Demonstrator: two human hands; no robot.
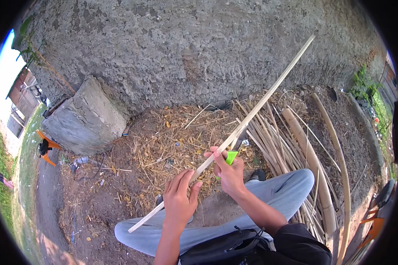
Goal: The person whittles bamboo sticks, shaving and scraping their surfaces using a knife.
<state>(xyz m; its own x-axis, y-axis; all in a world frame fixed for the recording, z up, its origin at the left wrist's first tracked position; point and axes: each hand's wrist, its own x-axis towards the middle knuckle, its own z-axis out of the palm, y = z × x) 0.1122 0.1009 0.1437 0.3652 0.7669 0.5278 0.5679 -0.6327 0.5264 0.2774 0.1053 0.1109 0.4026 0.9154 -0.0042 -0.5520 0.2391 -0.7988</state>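
Observation:
A long pale split strip (269, 93) runs diagonally from above my left knee up to the right, across the rough wall. Near its lower part, my left hand (180, 196) is closed round it. My right hand (229, 172) grips a bright green handle (231, 157), with the strip passing against its thumb and fingers. A dark blade (241, 138) shows just beyond the green handle, partly behind the strip.
A bundle of split strips (269, 145) and thick bamboo poles (311, 163) lie to the right. A concrete block (88, 117) stands at the left by the wall (185, 53). Dry leaves and shavings (163, 141) cover the ground before my crossed legs (274, 194).

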